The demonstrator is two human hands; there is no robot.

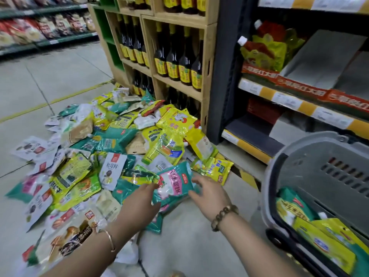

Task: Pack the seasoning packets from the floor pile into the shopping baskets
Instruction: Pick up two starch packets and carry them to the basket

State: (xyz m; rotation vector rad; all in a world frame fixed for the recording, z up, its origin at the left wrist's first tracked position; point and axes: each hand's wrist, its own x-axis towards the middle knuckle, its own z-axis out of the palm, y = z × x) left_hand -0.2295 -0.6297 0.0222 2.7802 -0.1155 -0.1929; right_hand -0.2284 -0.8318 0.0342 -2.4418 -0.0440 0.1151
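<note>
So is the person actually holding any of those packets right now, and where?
The left hand pinches the teal and pink packet at its left edge. The right hand hovers open at its right edge, gripping nothing.

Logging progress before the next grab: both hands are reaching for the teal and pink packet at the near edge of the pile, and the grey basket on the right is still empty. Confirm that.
One thing is wrong: the grey basket is not empty. The head view shows yellow and green packets already lying in it. The rest holds: the left hand and right hand are at the teal and pink packet.
</note>
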